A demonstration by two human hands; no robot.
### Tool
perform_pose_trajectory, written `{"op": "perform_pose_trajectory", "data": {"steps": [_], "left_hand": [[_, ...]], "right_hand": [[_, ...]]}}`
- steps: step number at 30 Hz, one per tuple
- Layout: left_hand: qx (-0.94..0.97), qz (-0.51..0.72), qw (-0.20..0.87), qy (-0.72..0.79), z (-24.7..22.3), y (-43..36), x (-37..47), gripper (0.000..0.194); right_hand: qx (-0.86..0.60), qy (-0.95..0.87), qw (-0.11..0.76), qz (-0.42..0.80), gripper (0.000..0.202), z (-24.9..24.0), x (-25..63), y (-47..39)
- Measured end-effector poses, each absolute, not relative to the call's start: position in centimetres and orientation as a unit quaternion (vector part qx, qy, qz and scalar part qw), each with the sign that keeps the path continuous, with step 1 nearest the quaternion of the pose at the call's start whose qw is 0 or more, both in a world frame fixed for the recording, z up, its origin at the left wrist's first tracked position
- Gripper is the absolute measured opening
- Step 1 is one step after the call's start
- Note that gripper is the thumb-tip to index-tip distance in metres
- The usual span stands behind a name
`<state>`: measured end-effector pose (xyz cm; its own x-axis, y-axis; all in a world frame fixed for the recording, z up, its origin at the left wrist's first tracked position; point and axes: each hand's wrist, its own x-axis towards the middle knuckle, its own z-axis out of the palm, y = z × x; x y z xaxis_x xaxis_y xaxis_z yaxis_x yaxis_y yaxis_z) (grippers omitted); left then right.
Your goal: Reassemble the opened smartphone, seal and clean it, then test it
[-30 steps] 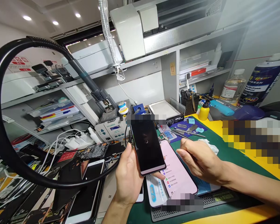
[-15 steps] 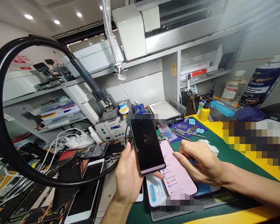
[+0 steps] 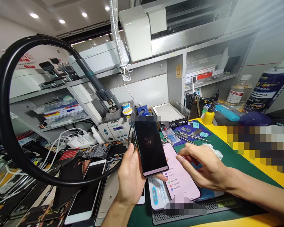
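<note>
In the head view, the left hand [image 3: 130, 176] cradles a black-screened smartphone [image 3: 151, 149], thumb along its left edge and fingers behind it. The phone is tilted, its face toward the camera, and a small ring glows mid-screen, as it did in the earlier frames. It is held above the green mat [image 3: 234, 167], its lower right corner overlapping a lit smartphone [image 3: 177, 173] with a pink screen and a list of coloured icons.

The right hand [image 3: 203, 167] is loosely curled over the right edge of the lit smartphone, thumb tip near the bent fingers. A second ago its thumb and fingers were farther right; now they reach in over the pink screen. Whether they touch the glass, or pinch anything, cannot be told.

A white-and-blue package [image 3: 156, 197] lies partly beneath the lit smartphone. Beyond are tweezers [image 3: 196, 137] and crumpled tissue [image 3: 216, 153], and a yellow bottle [image 3: 208, 117] stands at the yellow tabletop's [image 3: 257, 219] far side. These stay put; the whole scene has shifted slightly rightward in the frame.
</note>
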<state>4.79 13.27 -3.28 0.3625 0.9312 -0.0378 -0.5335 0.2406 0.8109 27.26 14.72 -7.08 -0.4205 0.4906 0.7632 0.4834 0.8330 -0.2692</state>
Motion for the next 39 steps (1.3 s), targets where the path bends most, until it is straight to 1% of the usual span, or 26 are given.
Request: {"op": "perform_pose_trajectory", "data": {"steps": [8,14,22,28,33,34,39], "left_hand": [[0.365,0.512,0.739,0.242,-3.57,13.51,4.37,0.069],[0.365,0.522,0.741,0.211,-3.72,13.73,4.09,0.067],[0.365,0.520,0.734,0.239,-3.98,13.85,4.16,0.064],[0.349,0.514,0.743,0.248,-3.66,13.71,4.41,0.067],[0.341,0.508,0.749,0.257,-3.32,13.60,4.70,0.067],[0.339,0.507,0.750,0.257,-3.30,13.57,4.72,0.067],[0.336,0.501,0.761,0.239,-3.36,13.39,4.68,0.069]], "right_hand": [[-0.296,-0.853,0.430,-0.002,0.009,-7.60,27.67,14.62],[-0.289,-0.854,0.433,0.006,0.010,-7.61,27.52,14.61],[-0.281,-0.859,0.427,0.007,0.014,-7.59,27.46,14.98],[-0.277,-0.855,0.439,-0.008,0.016,-6.97,27.31,14.73],[-0.283,-0.854,0.435,0.005,0.009,-7.18,27.44,14.89],[-0.283,-0.854,0.436,0.007,0.010,-7.26,27.46,14.94],[-0.272,-0.855,0.443,0.004,0.030,-7.12,27.17,14.84]]}}
